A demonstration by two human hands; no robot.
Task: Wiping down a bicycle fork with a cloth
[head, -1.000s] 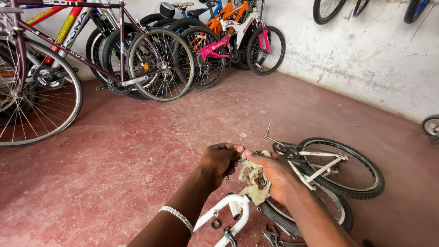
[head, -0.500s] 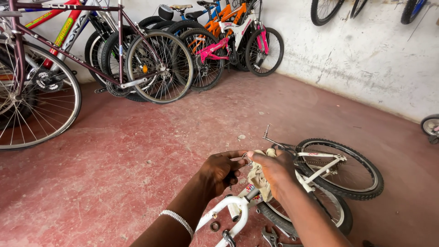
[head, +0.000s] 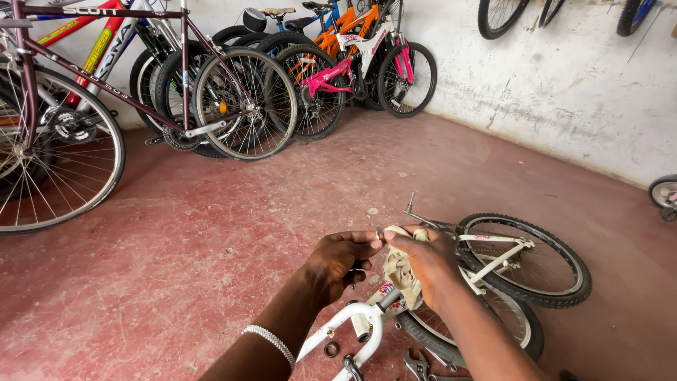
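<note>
Small metal ring sat pinched between the fingertips of both hands, held in the air above the white frame of the small bicycle, just below centre of the view. Left hand was curled, thumb and forefinger closed on the ring from the left side; beaded bracelet on that wrist. Right hand was closed around a dirty cream rag, which hung from the palm, with its fingertips meeting the ring from the right. Both hands touched at the fingertips.

Small bicycle lay on its side on the red floor, two black tyres to the right, white fork or bar curving toward the lower edge. Loose on the floor beside the frame: a washer-like ring and a spanner, the latter just beside the nearer tyre.

Well apart, at the back: a row of upright bicycles against the white wall, among them maroon, orange and pink frames. Large spoked wheel at far left. Wheels hung high on the wall, top right
</note>
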